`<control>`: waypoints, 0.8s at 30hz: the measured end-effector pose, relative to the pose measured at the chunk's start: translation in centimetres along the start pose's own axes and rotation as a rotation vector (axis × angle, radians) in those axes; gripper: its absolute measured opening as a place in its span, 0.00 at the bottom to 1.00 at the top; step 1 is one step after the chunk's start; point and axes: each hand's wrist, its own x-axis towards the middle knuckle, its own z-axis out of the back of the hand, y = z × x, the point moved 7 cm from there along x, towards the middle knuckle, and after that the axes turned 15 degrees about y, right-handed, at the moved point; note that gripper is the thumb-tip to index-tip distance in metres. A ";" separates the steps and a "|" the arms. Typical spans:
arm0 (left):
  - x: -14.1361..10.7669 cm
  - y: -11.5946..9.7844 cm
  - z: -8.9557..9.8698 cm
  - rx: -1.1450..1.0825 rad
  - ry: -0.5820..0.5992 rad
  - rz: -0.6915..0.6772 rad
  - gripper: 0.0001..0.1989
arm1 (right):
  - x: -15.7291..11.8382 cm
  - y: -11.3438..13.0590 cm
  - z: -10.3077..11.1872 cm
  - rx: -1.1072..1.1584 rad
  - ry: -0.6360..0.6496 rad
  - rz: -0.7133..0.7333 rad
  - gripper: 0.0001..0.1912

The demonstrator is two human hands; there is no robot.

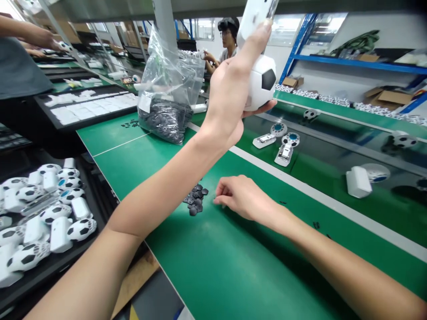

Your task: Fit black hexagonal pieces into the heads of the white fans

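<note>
My left hand (227,100) gripped a soccer-ball toy (263,84) beside a plastic bag (163,120); my open right hand (245,198) lay by black patches (195,199) on the green mat (233,266).

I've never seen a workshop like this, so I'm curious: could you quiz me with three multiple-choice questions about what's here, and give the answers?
1. Where is the pile of black patches?
A) On the green mat, beside the right hand's fingertips
B) On the blue shelf
C) On the floor

2. What colours is the ball in the left hand?
A) Red and yellow
B) White and black
C) All blue

3. What state is that ball in?
A) Lying on the mat
B) Sitting in a bin
C) Held up in the air

Answers:
1. A, the patches lie loose on the mat by the fingertips.
2. B, black patches mark its white surface.
3. C, the left hand lifts it above the mat.
</note>
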 end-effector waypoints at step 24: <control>-4.6 10.3 -4.2 0.089 0.048 0.178 0.27 | -15.6 -7.8 8.8 0.869 -0.738 0.395 0.19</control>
